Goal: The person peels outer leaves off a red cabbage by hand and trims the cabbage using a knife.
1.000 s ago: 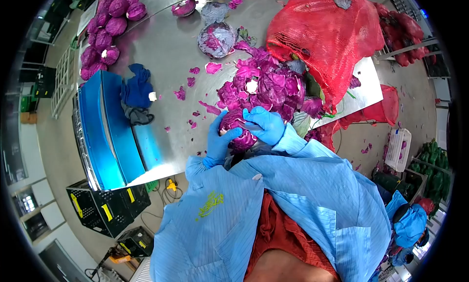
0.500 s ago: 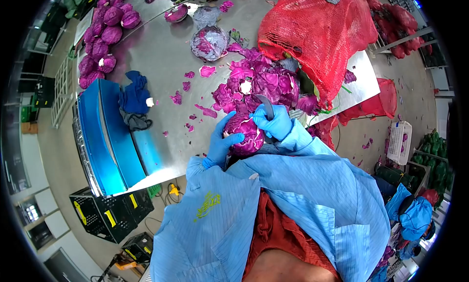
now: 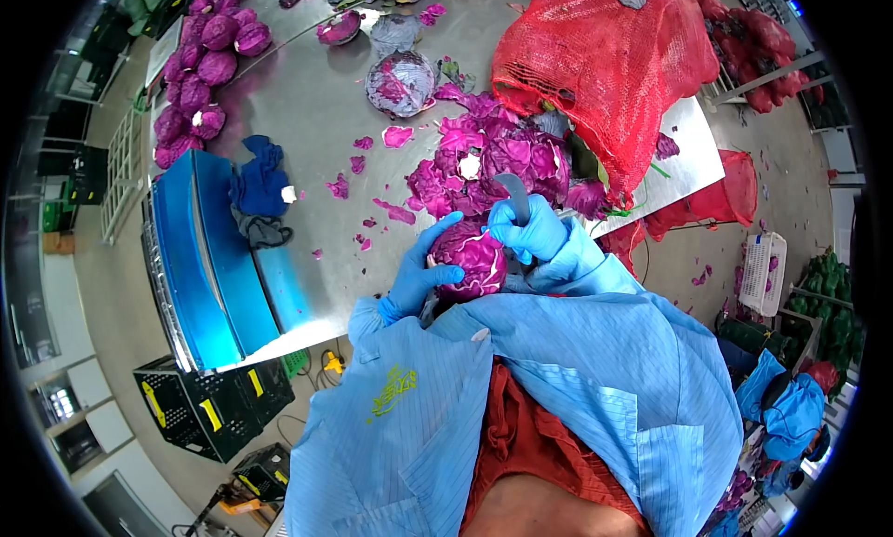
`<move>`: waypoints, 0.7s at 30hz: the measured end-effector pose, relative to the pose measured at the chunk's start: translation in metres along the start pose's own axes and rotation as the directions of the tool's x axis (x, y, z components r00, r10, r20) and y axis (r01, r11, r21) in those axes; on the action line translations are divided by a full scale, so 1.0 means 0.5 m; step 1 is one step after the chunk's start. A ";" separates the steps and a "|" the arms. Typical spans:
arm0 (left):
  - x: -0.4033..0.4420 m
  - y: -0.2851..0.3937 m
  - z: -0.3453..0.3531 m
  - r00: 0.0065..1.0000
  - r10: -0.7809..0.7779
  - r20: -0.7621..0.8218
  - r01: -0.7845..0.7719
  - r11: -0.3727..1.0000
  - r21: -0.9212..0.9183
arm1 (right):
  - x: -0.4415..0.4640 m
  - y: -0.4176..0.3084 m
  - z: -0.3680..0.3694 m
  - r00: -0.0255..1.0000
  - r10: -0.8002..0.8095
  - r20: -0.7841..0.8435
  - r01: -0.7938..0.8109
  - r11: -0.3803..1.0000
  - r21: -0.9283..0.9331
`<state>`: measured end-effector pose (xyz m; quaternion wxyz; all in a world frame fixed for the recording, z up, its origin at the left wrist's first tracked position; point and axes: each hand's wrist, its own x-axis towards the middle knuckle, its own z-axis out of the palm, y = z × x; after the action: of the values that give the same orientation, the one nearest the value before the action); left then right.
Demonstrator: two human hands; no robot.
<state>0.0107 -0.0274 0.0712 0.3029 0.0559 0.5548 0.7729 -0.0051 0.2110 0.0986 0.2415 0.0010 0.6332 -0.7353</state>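
Note:
My left hand (image 3: 416,272), in a blue glove, is wrapped round the left side of a red cabbage (image 3: 471,260) close to my body at the table's front edge. My gloved right hand (image 3: 530,230) grips a knife (image 3: 513,195) at the cabbage's upper right, the curved blade pointing up and away from me. Just beyond lies a heap of loose purple leaves (image 3: 521,160) with a white stem piece (image 3: 469,166) on it. A greyish-purple cabbage (image 3: 400,83) rests farther back.
A red mesh bag (image 3: 605,63) lies at the right of the metal table (image 3: 316,100). Several cabbages (image 3: 217,67) are piled at the back left, near a blue box (image 3: 209,258) and a blue cloth (image 3: 260,177). Black crates (image 3: 209,407) stand on the floor.
The knife has gone from low against the cabbage to blade up beside it. My right hand has moved right and a little off the cabbage, while my left hand still holds it.

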 end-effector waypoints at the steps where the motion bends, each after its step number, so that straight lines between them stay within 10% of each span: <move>1: 0.001 0.002 0.002 1.000 0.025 0.016 -0.025 1.000 0.003 | 0.000 -0.003 0.000 1.000 0.016 0.005 -0.016 1.000 0.001; 14: 0.003 0.018 0.007 0.987 -0.050 0.150 0.043 0.998 0.053 | 0.018 0.004 -0.043 0.925 0.194 0.327 -0.288 0.918 0.271; 21: 0.009 0.024 0.016 0.975 -0.102 0.196 0.064 0.980 0.190 | 0.034 -0.051 -0.022 0.959 0.201 0.197 -0.224 0.970 0.098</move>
<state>0.0056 -0.0211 0.0836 0.3842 0.1394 0.5910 0.6955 -0.0326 0.2171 0.1150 0.3768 0.0147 0.5591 -0.7384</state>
